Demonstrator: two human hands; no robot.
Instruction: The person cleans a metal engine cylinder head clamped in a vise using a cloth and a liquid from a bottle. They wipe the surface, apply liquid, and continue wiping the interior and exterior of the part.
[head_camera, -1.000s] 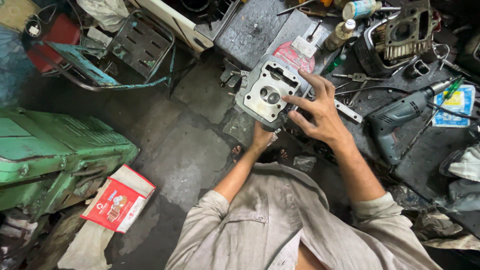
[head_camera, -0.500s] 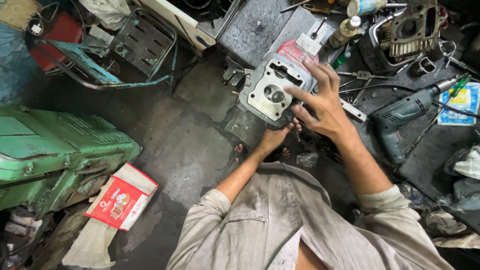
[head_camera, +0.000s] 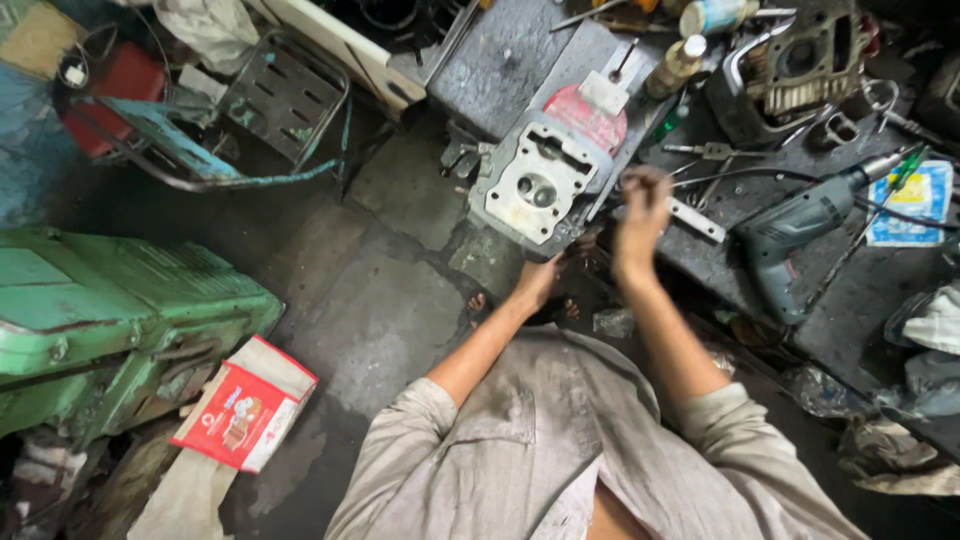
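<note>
A red-and-white carton (head_camera: 243, 416) lies on the floor by the green machine (head_camera: 110, 320); a blue-and-white packet (head_camera: 910, 205) rests on the bench (head_camera: 500, 70). The right hand (head_camera: 640, 215) has left the cylinder head (head_camera: 535, 185) and hangs blurred beside it, grip unclear. The left hand (head_camera: 540, 280) props the head's near edge, its grip hidden; its long axis runs diagonally away toward the bench.
</note>
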